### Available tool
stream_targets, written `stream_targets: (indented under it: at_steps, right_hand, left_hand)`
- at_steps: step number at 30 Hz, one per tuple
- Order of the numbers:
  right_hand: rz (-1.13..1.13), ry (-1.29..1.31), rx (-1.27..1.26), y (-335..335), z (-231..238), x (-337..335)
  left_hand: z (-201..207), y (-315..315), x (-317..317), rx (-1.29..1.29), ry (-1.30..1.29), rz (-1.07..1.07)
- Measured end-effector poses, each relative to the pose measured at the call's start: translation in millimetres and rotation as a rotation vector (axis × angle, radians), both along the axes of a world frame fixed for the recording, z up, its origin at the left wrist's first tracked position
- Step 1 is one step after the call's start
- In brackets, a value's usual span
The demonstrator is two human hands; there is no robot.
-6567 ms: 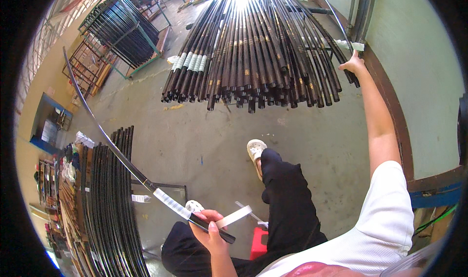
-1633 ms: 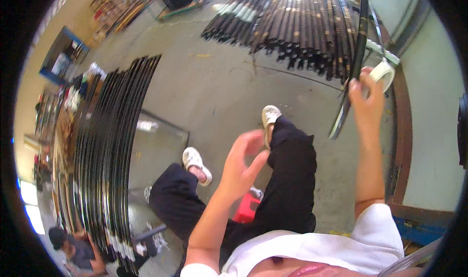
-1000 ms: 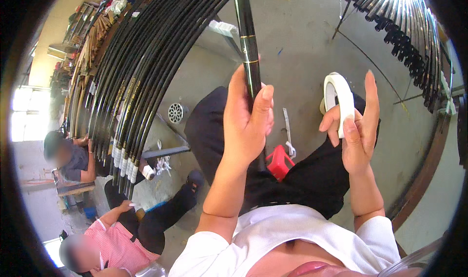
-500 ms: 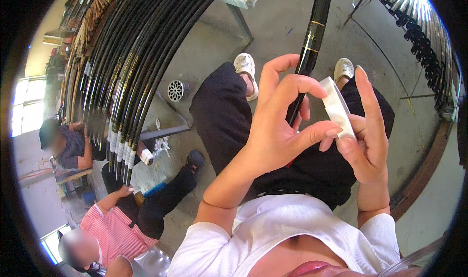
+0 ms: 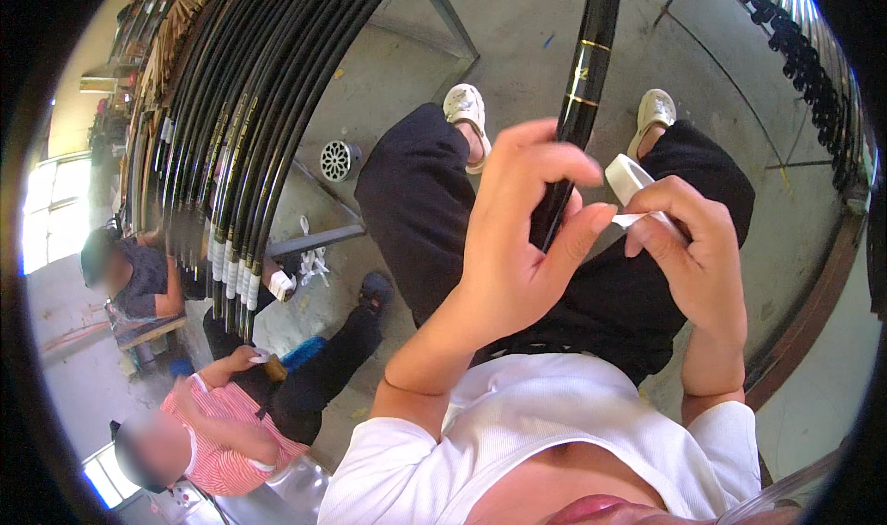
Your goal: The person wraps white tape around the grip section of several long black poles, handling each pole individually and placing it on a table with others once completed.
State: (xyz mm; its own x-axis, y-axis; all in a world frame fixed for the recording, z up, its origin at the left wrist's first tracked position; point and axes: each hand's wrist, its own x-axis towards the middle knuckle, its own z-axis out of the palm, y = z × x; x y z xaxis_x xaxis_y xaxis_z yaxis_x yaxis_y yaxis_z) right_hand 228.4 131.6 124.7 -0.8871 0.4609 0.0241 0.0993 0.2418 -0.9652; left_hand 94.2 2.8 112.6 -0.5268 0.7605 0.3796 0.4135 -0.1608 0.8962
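Note:
My left hand (image 5: 522,234) is wrapped partly round a glossy black rod (image 5: 584,82) with gold rings, which looks like a fishing rod. Its index finger and thumb stand apart in front, the index blurred. A roll of white tape (image 5: 627,178) sits in my right hand (image 5: 688,239), whose fingers are bent over its lower part. From the roll a short strip of tape (image 5: 630,219) sticks out toward my left thumb tip; whether the thumb touches it I cannot tell. The rod slants from the top edge down between my knees, its lower end hidden behind the left hand.
A row of similar black rods (image 5: 268,91) rests on a rack at left, several with white-wrapped ends. More rods (image 5: 804,82) hang at far right. A co-worker in a striped shirt (image 5: 226,433) and another in dark clothes (image 5: 143,276) sit at left. A metal leg (image 5: 319,239) stands near.
My right fingers have folded over the roll, and a strip of tape now shows loose. My left thumb and index finger have come off the roll. The striped-shirt co-worker's arm has moved.

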Motion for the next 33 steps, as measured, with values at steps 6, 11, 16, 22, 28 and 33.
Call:
stream_targets:
  at_steps: [6,11,16,22,28,33]
  right_hand:
    - [-0.093,0.043,-0.163,-2.9,27.2,0.3]
    - [-0.100,0.038,-0.231,-13.6,35.1,-13.6]
    - [-0.130,0.021,-0.222,-18.7,34.3,-23.0]
    - [-0.169,0.013,-0.222,-21.6,37.4,-26.1]
    - [-0.161,0.028,-0.218,-18.6,37.5,-26.0]
    - [-0.149,0.034,-0.151,-14.5,35.3,-22.8]
  left_hand:
    - [2.1,-13.8,28.3,-0.119,-0.314,0.059]
    - [-9.6,-18.3,43.9,-0.051,-0.143,0.193]
    - [-5.6,-21.7,43.3,-0.073,0.172,0.222]
    - [1.2,-18.6,38.0,-0.005,0.334,0.237]
    - [3.7,-15.9,40.5,0.010,0.231,0.221]
    - [3.8,-12.5,40.3,0.028,0.286,0.221]
